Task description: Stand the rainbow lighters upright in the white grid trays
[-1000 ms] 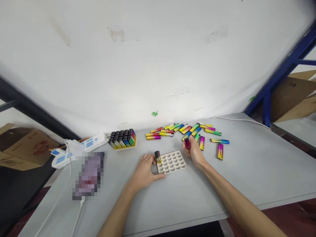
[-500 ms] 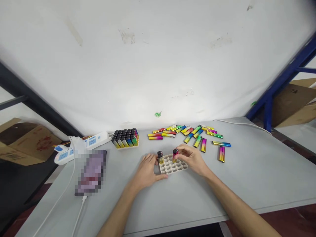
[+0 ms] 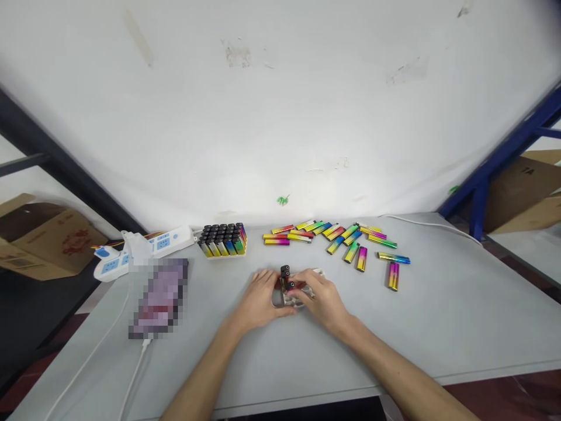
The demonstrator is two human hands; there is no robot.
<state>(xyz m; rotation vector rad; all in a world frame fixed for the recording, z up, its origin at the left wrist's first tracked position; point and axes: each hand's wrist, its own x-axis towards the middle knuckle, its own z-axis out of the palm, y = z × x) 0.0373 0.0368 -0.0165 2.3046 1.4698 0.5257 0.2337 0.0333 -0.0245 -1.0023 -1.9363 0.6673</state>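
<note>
My left hand (image 3: 258, 301) curls round the left end of a small pale tray (image 3: 322, 272) with rows of oval holes, its thumb along the front edge. My right hand (image 3: 322, 297) pinches a flat, shiny coloured tube with a black end (image 3: 290, 286), held upright over the tray's left column. Just behind it, black-ended tubes (image 3: 285, 269) stand upright in the tray's left back holes. My right hand covers much of the tray, so I cannot tell how deep the held tube sits.
Several loose rainbow metallic tubes (image 3: 335, 245) lie spread behind and right of the tray. A full block of black-ended tubes (image 3: 223, 241) stands at back left. Left lie a power strip (image 3: 116, 266) and a blurred phone (image 3: 160, 298) with a white cable (image 3: 134, 380). A wall rises behind.
My right hand has moved left and slightly forward with the tube, from the tray's middle to its left column. My left hand stays at the tray's left end.
</note>
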